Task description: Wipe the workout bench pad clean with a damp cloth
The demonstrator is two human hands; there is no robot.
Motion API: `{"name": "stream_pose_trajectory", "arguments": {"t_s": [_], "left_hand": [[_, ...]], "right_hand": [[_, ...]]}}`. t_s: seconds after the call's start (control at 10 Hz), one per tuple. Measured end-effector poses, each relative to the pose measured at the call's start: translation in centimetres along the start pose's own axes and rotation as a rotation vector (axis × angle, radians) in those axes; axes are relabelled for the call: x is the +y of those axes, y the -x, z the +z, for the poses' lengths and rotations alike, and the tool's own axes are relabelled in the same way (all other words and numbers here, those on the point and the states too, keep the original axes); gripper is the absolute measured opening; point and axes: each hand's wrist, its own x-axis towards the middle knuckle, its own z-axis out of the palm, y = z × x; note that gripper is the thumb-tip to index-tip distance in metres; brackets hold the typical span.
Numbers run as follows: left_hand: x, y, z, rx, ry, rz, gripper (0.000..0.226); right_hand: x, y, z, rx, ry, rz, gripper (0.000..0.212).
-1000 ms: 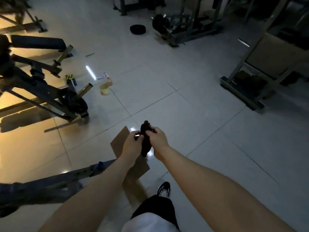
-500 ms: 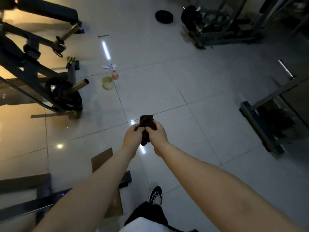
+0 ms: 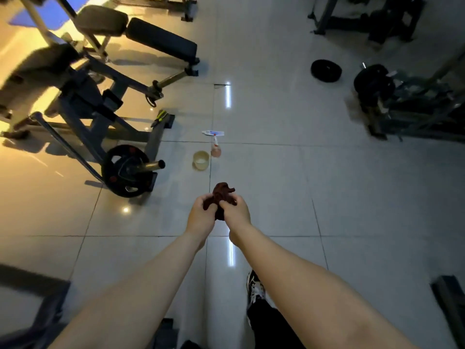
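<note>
A bunched dark red cloth (image 3: 221, 193) is squeezed between my left hand (image 3: 201, 216) and my right hand (image 3: 236, 212), held out in front of me over the tiled floor. Both hands grip it; its top sticks up above my fingers. A long black bench pad (image 3: 161, 40) lies at the upper left on a grey frame, well beyond my hands. A second dark pad (image 3: 100, 20) sits just left of it.
A weight machine with a black plate (image 3: 125, 170) stands at the left. A yellowish cup (image 3: 200, 159) and a small spray bottle (image 3: 216, 148) stand on the floor ahead. A loose plate (image 3: 325, 70) and racks are at the upper right. My shoe (image 3: 255, 288) is below.
The view has swung forward and up: the bench pad and machine came into view at the left, the cardboard dropped out of sight. My hands keep wringing the cloth.
</note>
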Motion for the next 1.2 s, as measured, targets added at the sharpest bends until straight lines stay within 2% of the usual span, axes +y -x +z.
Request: {"name": "stream_pose_trajectory", "arguments": {"t_s": [0.1, 0.3, 0.5, 0.6, 0.7, 0.8, 0.9, 1.0, 1.1, 1.2], "left_hand": [[2.5, -7.4, 1.8, 0.066, 0.022, -0.011, 0.030], [6.5, -23.6, 1.7, 0.210, 0.068, -0.041, 0.027], [5.5, -43.7, 0.5, 0.204, 0.081, -0.138, 0.036], [2.7, -53.2, 0.3, 0.292, 0.105, -0.183, 0.042], [-2.1, -62.9, 0.5, 0.407, 0.094, -0.237, 0.034], [-8.6, -72.0, 1.7, 0.412, 0.061, -0.273, 0.019], [-15.3, -80.0, 2.8, 0.431, 0.064, -0.323, 0.018], [-22.1, -86.5, 3.7, 0.436, 0.143, -0.399, 0.025], [-26.1, -89.9, 4.2, 0.344, 0.108, -0.451, 0.042], [-24.4, -89.5, 3.8, 0.349, 0.071, -0.468, 0.045]], "right_hand": [[-3.9, -7.8, 1.1, -0.085, 0.033, 0.001, 0.028], [-9.2, -23.4, 7.8, -0.143, 0.167, 0.036, 0.026], [-8.8, -42.1, 16.4, -0.100, 0.300, 0.059, 0.031], [-6.7, -52.3, 20.1, -0.082, 0.399, 0.053, 0.034], [-3.8, -62.8, 23.4, -0.100, 0.487, 0.052, 0.033], [1.0, -72.8, 25.6, -0.135, 0.601, 0.085, 0.032], [6.1, -81.8, 27.2, -0.168, 0.694, 0.099, 0.032], [10.5, -88.4, 28.4, -0.201, 0.731, 0.096, 0.036], [12.3, -91.5, 29.0, -0.245, 0.799, 0.120, 0.037], [12.0, -90.8, 29.3, -0.335, 0.898, 0.163, 0.039]]}}
